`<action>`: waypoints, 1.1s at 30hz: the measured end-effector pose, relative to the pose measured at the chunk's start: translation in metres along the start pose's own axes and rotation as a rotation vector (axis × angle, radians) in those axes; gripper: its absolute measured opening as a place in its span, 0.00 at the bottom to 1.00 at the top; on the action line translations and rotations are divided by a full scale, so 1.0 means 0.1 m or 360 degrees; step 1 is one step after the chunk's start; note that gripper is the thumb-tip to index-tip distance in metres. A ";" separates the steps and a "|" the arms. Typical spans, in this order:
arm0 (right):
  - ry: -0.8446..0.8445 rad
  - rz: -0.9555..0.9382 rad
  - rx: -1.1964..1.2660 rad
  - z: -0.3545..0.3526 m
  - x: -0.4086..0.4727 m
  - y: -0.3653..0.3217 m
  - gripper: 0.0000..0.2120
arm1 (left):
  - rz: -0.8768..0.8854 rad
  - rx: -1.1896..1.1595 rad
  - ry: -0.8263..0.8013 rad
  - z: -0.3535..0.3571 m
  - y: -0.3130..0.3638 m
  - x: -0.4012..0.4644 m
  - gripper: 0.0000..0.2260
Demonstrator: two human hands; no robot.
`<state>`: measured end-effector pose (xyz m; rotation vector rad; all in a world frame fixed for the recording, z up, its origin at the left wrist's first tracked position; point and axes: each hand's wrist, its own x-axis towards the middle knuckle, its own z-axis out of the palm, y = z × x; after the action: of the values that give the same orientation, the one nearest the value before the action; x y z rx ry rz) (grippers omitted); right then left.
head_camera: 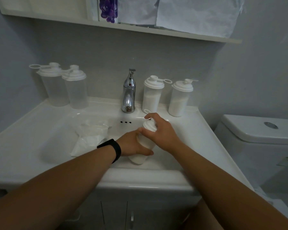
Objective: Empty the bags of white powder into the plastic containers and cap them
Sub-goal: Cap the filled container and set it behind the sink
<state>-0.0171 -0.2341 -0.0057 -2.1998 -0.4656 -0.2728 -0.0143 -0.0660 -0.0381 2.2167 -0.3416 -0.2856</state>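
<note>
Over sink [173, 173], container [145, 143] tilted, cap [149, 126] up-away.

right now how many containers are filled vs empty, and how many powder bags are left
Filled containers: 3, two right of the tap, plus one held over the sink by the left hand and right hand, marked here
Empty containers: 2, left of the tap
Powder bags: 1 pile in the sink; separate bags cannot be told apart
Total: 6

Two bare forearms, a black wristband [110, 150] on the left wrist.
</note>
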 end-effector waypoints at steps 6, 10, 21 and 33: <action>-0.0114 -0.0042 0.0042 0.04 -0.03 -0.01 0.21 | 0.0000 -0.0148 -0.0168 -0.08 -0.02 -0.07 0.30; -0.0151 -0.0098 0.0019 0.07 -0.03 -0.08 0.18 | -0.0030 -0.0185 -0.0235 -0.12 -0.05 -0.08 0.34; -0.0132 0.0005 0.0253 0.05 0.00 -0.02 0.11 | -0.0028 -0.0899 -0.0442 -0.16 0.04 -0.08 0.27; -0.0007 0.0632 0.0921 0.20 0.07 -0.09 0.16 | -0.0286 -0.1482 0.0180 -0.02 0.10 0.01 0.21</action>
<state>-0.0138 -0.2113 -0.0088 -1.6731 -0.0805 0.0786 -0.0140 -0.0707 -0.0287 1.3314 0.0641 -0.3279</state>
